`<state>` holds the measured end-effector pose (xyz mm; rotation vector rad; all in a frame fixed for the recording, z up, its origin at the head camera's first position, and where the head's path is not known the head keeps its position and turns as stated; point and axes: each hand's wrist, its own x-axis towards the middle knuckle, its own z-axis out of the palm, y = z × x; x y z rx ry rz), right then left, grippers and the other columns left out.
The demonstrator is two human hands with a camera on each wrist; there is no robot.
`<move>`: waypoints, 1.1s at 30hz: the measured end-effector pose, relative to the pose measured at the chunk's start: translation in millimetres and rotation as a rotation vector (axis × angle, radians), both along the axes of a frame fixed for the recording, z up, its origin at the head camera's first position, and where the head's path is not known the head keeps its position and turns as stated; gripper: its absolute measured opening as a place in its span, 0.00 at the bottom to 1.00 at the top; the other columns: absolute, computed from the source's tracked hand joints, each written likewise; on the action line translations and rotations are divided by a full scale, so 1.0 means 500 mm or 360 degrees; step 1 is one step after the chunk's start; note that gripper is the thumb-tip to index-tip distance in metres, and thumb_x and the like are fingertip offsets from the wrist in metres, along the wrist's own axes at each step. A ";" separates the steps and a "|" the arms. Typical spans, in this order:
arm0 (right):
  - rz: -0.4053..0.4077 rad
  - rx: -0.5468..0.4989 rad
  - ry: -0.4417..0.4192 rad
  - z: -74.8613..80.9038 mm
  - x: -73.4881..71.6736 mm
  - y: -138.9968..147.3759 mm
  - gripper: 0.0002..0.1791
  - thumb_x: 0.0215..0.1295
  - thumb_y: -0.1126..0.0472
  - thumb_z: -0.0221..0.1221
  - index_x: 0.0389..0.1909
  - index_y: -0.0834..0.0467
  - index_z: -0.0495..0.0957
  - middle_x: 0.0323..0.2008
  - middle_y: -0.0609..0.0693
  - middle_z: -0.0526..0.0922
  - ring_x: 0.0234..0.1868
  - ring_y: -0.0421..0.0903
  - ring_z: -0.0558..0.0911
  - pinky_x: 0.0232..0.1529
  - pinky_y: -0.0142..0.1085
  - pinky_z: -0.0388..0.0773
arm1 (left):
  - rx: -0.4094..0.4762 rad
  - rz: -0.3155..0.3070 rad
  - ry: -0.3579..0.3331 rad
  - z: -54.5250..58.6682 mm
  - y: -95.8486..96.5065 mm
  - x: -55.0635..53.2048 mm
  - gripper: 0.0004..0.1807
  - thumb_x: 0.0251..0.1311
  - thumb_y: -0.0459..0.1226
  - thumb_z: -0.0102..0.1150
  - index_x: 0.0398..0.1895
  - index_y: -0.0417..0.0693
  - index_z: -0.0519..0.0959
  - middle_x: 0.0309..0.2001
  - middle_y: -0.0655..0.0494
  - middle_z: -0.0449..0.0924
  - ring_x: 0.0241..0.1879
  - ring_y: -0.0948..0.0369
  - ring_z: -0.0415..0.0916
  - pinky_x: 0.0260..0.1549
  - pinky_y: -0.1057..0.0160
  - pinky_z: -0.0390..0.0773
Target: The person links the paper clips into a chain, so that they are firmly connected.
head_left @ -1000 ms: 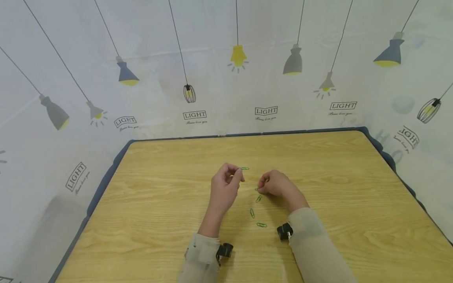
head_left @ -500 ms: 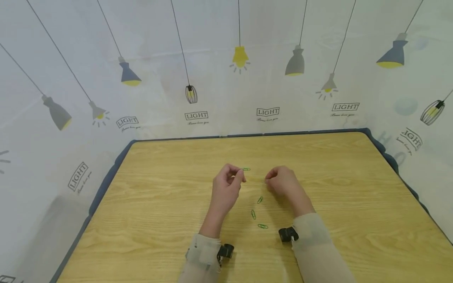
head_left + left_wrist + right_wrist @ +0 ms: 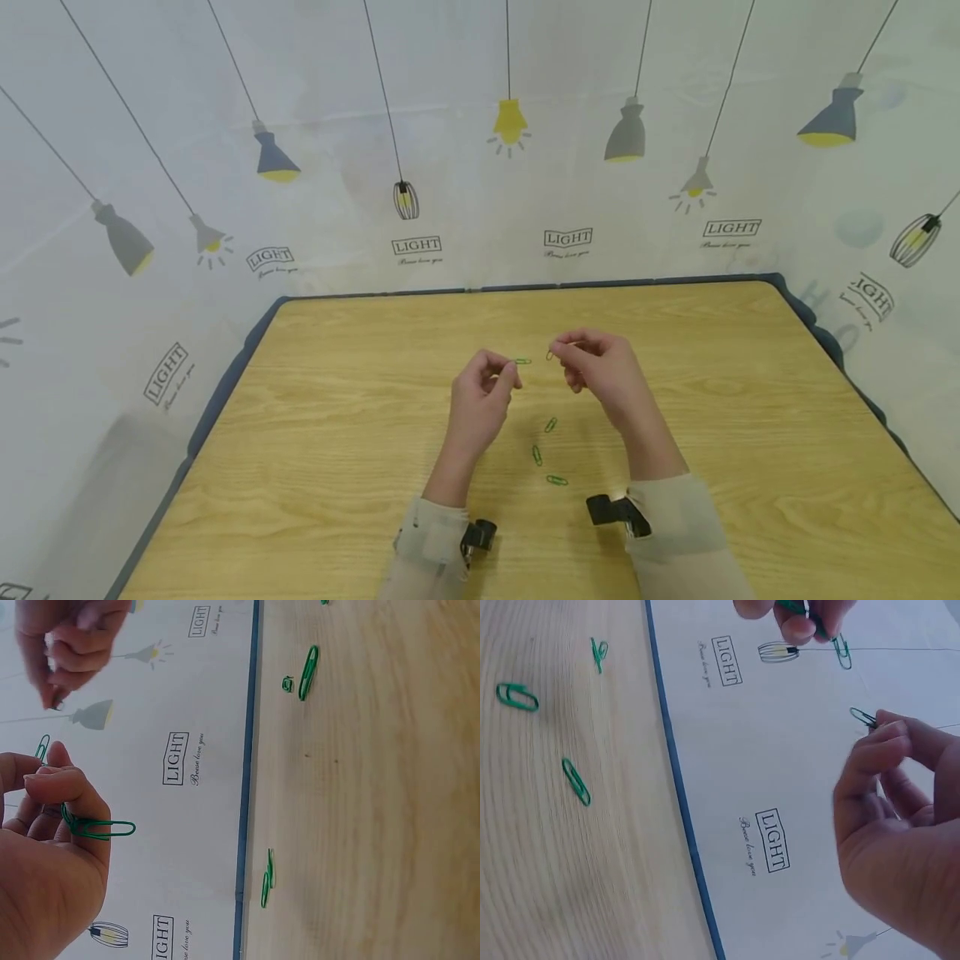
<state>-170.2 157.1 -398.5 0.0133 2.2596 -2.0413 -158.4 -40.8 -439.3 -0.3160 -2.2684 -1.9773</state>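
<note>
My left hand [image 3: 480, 396] pinches a green paper clip [image 3: 522, 362] that sticks out past its fingertips toward the right. More green wire, a second paper clip [image 3: 112, 827], shows against the fingers on the palm side in the left wrist view. Between thumb and forefinger, my right hand [image 3: 600, 367] grips another paper clip [image 3: 862, 716], its looped end pointing at the left hand's clip. A small gap separates the two clips. Both hands are raised over the table.
Three loose green paper clips, a far one [image 3: 551, 425], a middle one [image 3: 537, 455] and a near one [image 3: 557, 480], lie on the wooden table [image 3: 337, 433] between the forearms. A lamp-patterned wall covering [image 3: 480, 192] stands behind the blue-edged tabletop.
The right hand has lifted a paper clip off the table and carried it up and away, turning it toward the left hand's clip. The left hand stays nearly still.
</note>
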 end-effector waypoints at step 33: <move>0.0078 -0.0339 0.0102 -0.004 0.027 -0.029 0.14 0.77 0.67 0.61 0.53 0.75 0.79 0.31 0.47 0.91 0.34 0.43 0.92 0.43 0.39 0.91 | -0.0018 -0.0008 0.0011 -0.001 0.008 0.005 0.07 0.79 0.36 0.56 0.46 0.40 0.79 0.38 0.39 0.85 0.23 0.64 0.71 0.22 0.72 0.67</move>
